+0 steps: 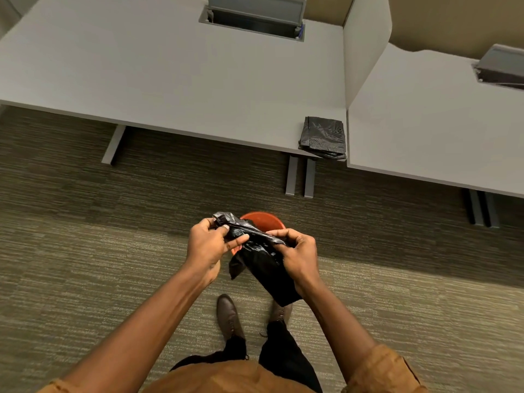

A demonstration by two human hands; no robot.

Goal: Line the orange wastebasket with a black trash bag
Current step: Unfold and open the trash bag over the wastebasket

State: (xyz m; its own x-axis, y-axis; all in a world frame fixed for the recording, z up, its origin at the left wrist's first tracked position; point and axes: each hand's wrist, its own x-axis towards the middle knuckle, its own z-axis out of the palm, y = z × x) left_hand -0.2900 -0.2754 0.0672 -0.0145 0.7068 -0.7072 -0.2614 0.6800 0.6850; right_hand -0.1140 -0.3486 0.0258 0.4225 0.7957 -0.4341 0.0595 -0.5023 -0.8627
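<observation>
Hanging limp above the orange wastebasket [262, 219] on the carpet, the black trash bag [262, 258] — thin, light, slippery film — is pinched along its top edge by the left hand [208, 245] and right hand [297, 251], each grip closed, and is best taken at the mouth.

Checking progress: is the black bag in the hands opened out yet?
No, the trash bag hangs as a narrow folded strip, both hands pinching its top.
</observation>
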